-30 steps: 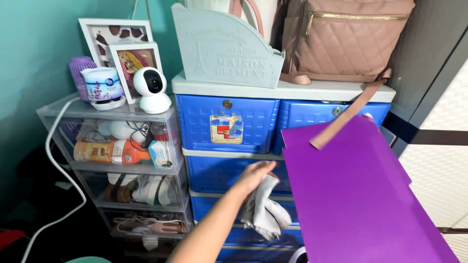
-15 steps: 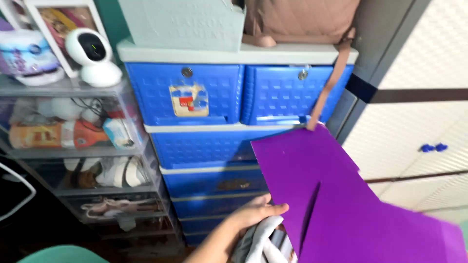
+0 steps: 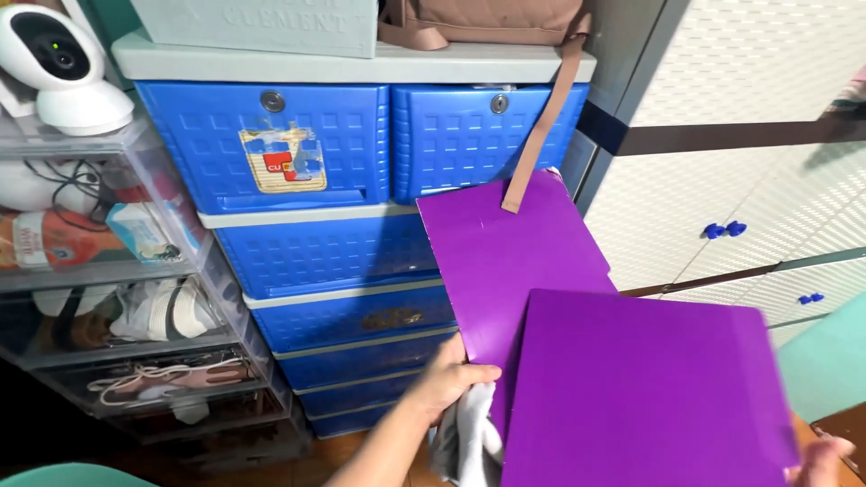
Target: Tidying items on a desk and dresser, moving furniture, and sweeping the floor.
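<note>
We are holding a purple folder (image 3: 577,352) in front of the blue drawer cabinet (image 3: 343,243), and it is now standing open. Half a second ago it was showing only a narrow slit between its two leaves; the front leaf is now swinging clear toward us, exposing the inner face of the rear leaf. We judge that the folder is being opened for inspection or loading.

Our left hand (image 3: 456,374) is closing on the lower left edge of the rear leaf while also gripping a grey-white cloth (image 3: 465,442), which is hanging below the fingers. Our right hand (image 3: 816,462) is showing only at the lower right corner, touching the front leaf; we cannot tell how its fingers are set.

The folder's long axis is running from lower right to upper left. Its far corner is pointing up at the brown bag strap (image 3: 541,126) hanging over the upper right drawer, and the fold is lying at the lower left.
</note>
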